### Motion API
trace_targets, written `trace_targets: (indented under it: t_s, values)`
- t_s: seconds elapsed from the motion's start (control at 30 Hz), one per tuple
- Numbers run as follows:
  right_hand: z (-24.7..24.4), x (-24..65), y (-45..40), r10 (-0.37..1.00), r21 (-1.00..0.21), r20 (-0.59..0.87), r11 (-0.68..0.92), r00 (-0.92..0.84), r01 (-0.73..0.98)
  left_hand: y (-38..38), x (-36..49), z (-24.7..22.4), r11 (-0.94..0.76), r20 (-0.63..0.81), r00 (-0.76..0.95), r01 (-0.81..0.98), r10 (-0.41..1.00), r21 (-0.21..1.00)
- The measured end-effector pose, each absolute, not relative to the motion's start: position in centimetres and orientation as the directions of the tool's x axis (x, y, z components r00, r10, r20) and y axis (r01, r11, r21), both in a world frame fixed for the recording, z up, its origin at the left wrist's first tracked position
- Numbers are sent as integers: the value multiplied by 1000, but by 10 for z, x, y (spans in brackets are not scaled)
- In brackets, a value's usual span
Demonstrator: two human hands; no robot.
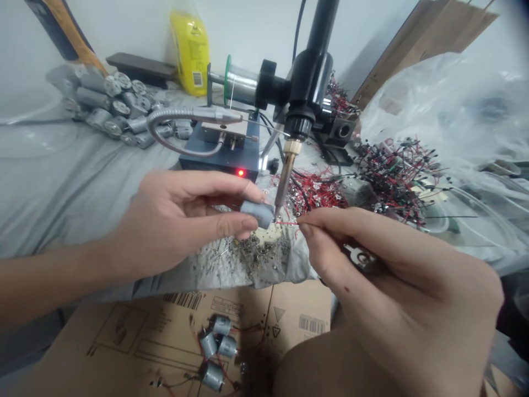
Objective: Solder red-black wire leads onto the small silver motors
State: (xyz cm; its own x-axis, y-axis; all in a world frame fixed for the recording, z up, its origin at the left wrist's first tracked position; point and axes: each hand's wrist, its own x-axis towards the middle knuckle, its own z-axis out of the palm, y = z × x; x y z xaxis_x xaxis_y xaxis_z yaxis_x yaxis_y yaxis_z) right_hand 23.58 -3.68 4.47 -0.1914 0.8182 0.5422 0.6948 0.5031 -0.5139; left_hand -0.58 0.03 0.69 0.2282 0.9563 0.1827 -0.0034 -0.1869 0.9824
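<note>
- Head view: the motor, pinched in our left hand, sits by the soldering iron; slipping could burn us.
- Our right hand pinches the red wire; a twitch might pull it askew.

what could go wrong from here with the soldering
The left hand holds the motor with fingertips close to the hot-looking iron tip, so a small slip might burn them. The right hand pinches the red wire near the same tip, so a twitch could pull it off the joint. Loose metal bits lie just below and might stick to the work.
</note>
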Motion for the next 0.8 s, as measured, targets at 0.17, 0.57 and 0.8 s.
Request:
trace_targets:
  t_s: [0.17,0.57,0.8]
  values:
    - [46,236,-36,830,-509,525,484,-189,712,1,-5,6,-162,159,220,-2,962,987]
    - [45,238,-30,837,-530,487,509,-248,679,2,-3,1,-17,58,282,-146,958,989]
    - [47,235,-28,845,-522,474,497,-249,693,3,-2,5,-2,37,317,-111,948,994]
